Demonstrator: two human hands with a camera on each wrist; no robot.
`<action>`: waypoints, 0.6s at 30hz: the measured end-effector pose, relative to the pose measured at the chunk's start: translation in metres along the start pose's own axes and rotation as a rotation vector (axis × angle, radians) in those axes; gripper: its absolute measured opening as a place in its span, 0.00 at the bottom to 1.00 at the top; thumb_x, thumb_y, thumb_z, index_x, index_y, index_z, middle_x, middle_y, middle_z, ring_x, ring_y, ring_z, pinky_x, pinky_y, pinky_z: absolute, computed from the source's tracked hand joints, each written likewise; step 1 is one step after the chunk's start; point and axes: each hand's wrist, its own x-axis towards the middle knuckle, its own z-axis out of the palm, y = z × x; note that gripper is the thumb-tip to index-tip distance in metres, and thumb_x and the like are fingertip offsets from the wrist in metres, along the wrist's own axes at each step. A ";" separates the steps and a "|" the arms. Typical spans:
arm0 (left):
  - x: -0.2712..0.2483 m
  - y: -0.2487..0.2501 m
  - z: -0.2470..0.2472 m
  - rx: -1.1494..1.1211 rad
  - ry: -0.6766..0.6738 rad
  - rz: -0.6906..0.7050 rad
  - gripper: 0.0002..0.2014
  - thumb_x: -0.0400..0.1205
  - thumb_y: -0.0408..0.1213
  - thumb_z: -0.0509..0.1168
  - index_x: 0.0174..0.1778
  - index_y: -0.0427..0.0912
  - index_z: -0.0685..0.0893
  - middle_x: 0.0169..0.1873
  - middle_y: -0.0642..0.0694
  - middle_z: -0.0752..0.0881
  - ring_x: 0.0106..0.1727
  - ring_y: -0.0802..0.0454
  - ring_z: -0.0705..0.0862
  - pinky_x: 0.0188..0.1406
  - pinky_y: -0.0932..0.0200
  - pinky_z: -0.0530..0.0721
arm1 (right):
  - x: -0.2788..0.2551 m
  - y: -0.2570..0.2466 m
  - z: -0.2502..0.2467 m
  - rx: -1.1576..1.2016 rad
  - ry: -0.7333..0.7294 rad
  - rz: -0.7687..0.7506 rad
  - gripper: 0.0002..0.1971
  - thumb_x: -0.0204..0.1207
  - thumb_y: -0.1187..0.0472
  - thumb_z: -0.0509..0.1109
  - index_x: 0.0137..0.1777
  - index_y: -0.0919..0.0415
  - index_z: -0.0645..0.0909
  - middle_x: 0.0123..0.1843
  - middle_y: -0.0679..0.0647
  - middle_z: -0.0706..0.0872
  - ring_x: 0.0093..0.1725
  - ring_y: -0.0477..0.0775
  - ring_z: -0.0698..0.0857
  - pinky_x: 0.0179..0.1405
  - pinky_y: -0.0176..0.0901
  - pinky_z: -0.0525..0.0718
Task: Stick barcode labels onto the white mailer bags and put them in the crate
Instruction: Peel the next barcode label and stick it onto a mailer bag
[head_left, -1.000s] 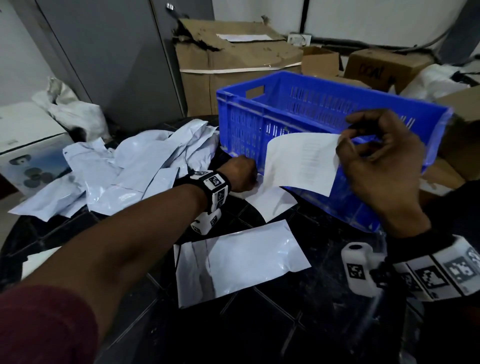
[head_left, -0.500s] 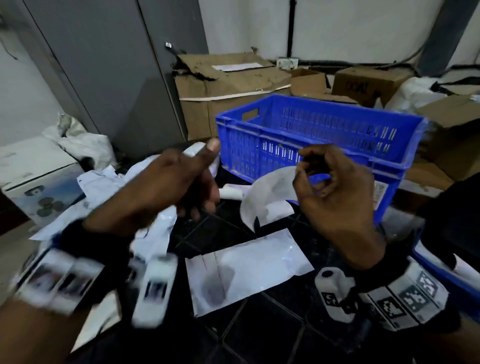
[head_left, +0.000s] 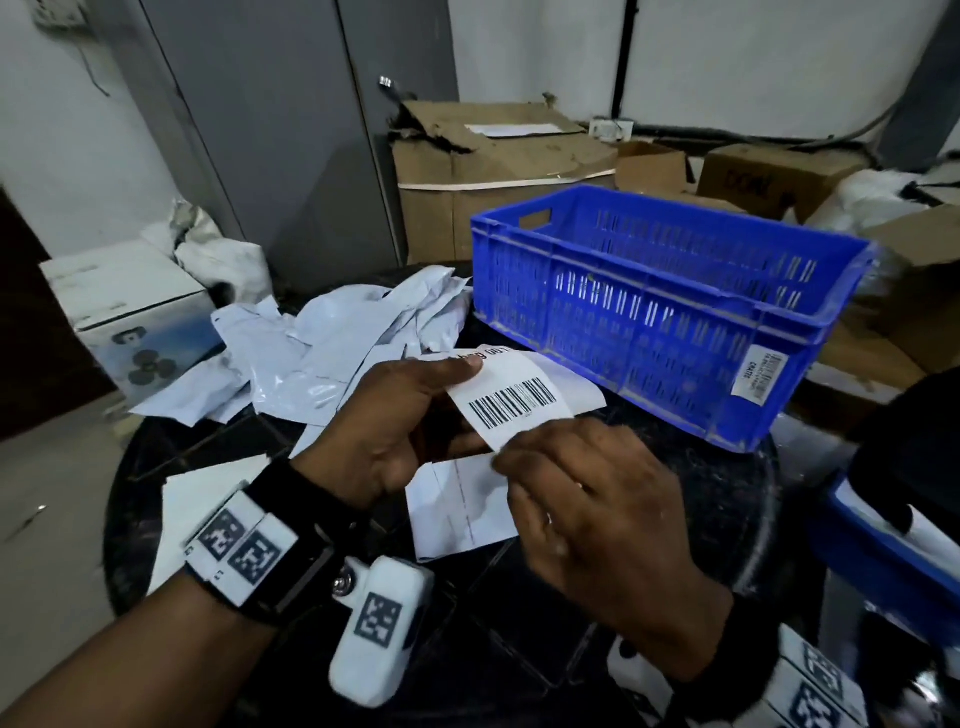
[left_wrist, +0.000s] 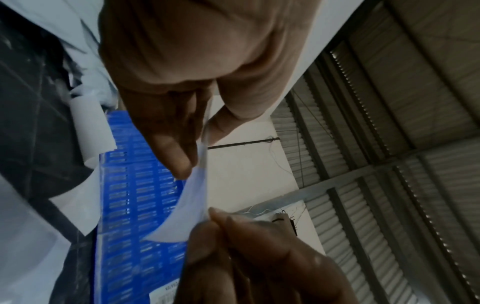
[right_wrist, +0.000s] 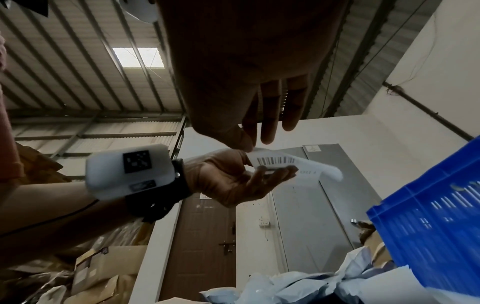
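A white barcode label (head_left: 511, 400) is held up between both hands above the dark table. My left hand (head_left: 400, 421) pinches its far left edge, thumb on top. My right hand (head_left: 582, 493) pinches its near corner with thumb and forefinger. The left wrist view shows the label (left_wrist: 191, 197) edge-on between both hands' fingertips; the right wrist view shows its barcode (right_wrist: 276, 160). One flat white mailer bag (head_left: 457, 512) lies on the table right under the hands. A pile of white mailer bags (head_left: 311, 353) lies at the left. The blue crate (head_left: 670, 306) stands at the back right.
Cardboard boxes (head_left: 493, 166) stand behind the crate by a grey cabinet (head_left: 270, 130). A white box (head_left: 130, 306) sits off the table's left. White paper (head_left: 192, 509) lies at the table's near left. Another blue bin (head_left: 893, 556) is at the right edge.
My left hand came back from the crate's foot and took hold of the label. The label, first hanging from my right hand alone, now faces up with its barcode showing, held by both hands.
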 end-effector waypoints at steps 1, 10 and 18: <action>-0.002 -0.001 0.000 0.003 0.021 0.033 0.13 0.84 0.34 0.70 0.63 0.34 0.89 0.53 0.31 0.92 0.51 0.35 0.93 0.33 0.48 0.93 | -0.004 -0.002 0.000 0.002 -0.028 -0.012 0.09 0.78 0.63 0.72 0.55 0.53 0.91 0.54 0.48 0.92 0.51 0.58 0.90 0.45 0.53 0.83; -0.003 -0.008 -0.013 0.083 -0.032 0.269 0.13 0.84 0.28 0.70 0.63 0.43 0.89 0.54 0.37 0.93 0.50 0.35 0.93 0.36 0.41 0.91 | -0.004 0.006 -0.020 0.530 -0.069 0.455 0.09 0.75 0.63 0.82 0.53 0.51 0.90 0.52 0.39 0.92 0.52 0.42 0.91 0.53 0.37 0.87; 0.011 -0.016 -0.013 0.098 -0.110 0.213 0.14 0.84 0.29 0.70 0.64 0.44 0.88 0.55 0.41 0.94 0.51 0.41 0.94 0.36 0.48 0.91 | -0.001 0.041 -0.003 1.127 -0.164 1.161 0.19 0.77 0.67 0.77 0.67 0.59 0.82 0.50 0.58 0.94 0.50 0.54 0.92 0.48 0.52 0.90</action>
